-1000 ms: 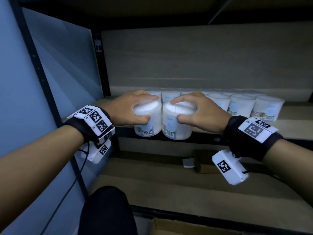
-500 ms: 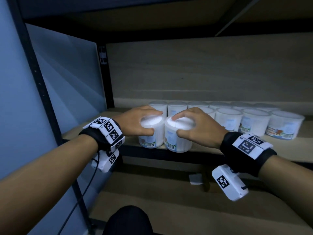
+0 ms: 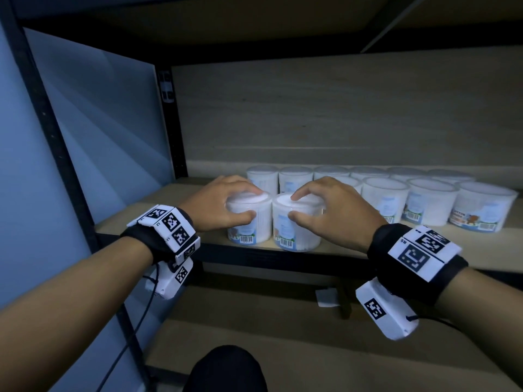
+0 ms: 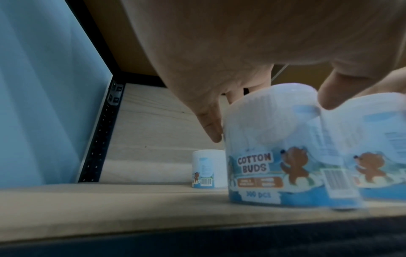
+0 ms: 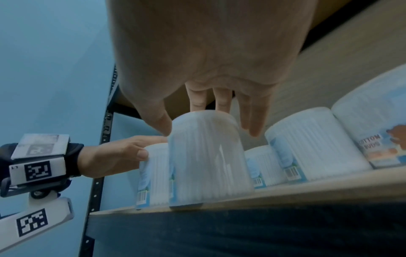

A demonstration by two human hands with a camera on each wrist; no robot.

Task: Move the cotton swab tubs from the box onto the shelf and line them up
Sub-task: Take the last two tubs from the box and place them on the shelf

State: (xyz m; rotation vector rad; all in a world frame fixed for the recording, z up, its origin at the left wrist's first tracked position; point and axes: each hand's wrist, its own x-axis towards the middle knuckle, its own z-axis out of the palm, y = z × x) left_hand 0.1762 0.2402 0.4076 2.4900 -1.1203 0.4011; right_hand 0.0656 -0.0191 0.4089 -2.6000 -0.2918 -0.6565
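Note:
Two white cotton swab tubs stand side by side at the front edge of the wooden shelf. My left hand grips the left tub from above, fingers over its lid and thumb on its near side. My right hand grips the right tub the same way. In the left wrist view the left tub shows a bear label with the right tub touching it. The right wrist view shows the right tub under my fingers.
Two rows of tubs fill the shelf behind and to the right, up to the back wall. A black upright post and a blue panel close the left side. A lower shelf with a white scrap lies beneath.
Both hands have carried the two tubs forward from just off the shelf's front edge onto the shelf board. The grips are unchanged.

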